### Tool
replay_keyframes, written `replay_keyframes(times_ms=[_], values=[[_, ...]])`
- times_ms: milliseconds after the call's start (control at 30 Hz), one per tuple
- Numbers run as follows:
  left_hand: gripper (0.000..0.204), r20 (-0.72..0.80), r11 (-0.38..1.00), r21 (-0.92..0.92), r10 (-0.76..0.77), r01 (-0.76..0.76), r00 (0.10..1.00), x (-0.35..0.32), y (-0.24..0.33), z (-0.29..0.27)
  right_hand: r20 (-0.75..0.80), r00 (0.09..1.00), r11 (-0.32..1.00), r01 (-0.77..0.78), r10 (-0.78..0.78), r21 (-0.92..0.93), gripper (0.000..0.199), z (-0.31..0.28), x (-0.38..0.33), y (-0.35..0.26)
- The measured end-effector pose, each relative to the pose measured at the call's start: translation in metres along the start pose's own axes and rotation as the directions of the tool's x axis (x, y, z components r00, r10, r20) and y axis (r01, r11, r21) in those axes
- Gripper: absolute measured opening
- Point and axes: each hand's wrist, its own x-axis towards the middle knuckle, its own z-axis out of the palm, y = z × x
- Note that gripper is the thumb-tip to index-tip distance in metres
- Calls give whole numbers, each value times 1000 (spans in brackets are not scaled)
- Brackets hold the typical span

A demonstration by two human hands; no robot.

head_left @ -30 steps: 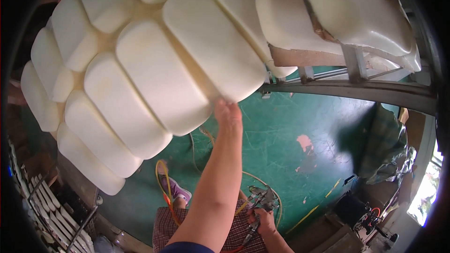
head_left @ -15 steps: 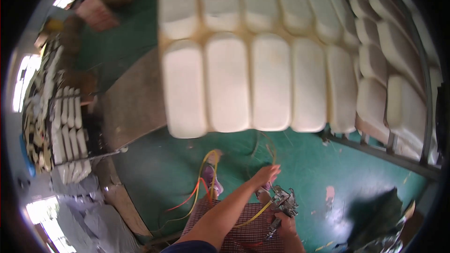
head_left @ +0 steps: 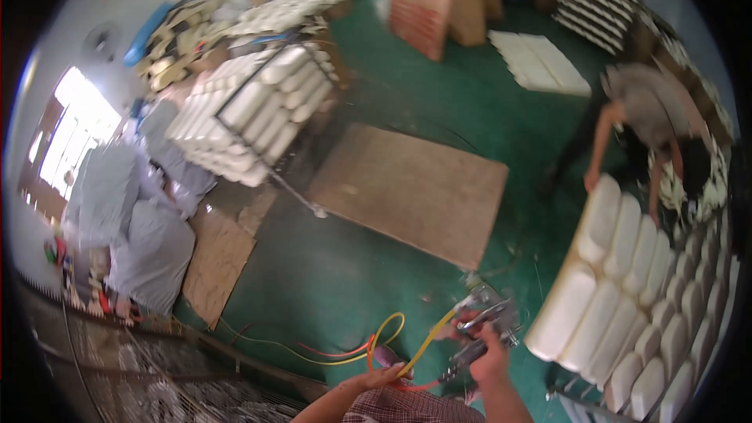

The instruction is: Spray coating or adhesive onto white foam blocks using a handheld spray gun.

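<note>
My right hand (head_left: 489,356) is wrapped around a metal air stapler (head_left: 482,321), fingers closed on its handle, low and near me, just right of centre. It looks like bare cast metal with hard edges, so I judge it heavy for its size and rigid, with nothing to give under my grip. The handle is the place to hold it; the nose end points away from me toward the green floor (head_left: 439,94), and I would keep my fingers off that end.

My left hand (head_left: 388,377) lies flat and open near the yellow hose (head_left: 407,345), fingertips at or close to it; I cannot tell whether they actually touch. The yellow hose loops left from the stapler beside a red hose (head_left: 337,352). Both look limp and springy, likely to drag and tug on the tool.

Just right of the stapler stands a cream padded panel (head_left: 611,298) of plump upright cushions, soft by the look of it. At its far end another person (head_left: 650,110) bends over it with a hand (head_left: 591,182) on top. A brown board (head_left: 411,188) lies flat on the floor farther off, and a rack of cream cushions (head_left: 251,110) stands far left.
</note>
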Motion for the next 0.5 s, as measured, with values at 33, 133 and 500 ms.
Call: replay_keyframes(times_ms=[33,133,500], values=[[71,-49,999,-31,35,-36,998,-27,-3,-18,59,994,992,83,-89,96,40,45,13,-13],[68,-167,935,-164,287,-314,943,-90,-22,-72,187,949,933,192,-256,304,46,171,48,-43],[20,-944,885,-256,-143,-390,296,-181,-196,-182,556,451,707,312,-698,634,50,426,109,-127]])
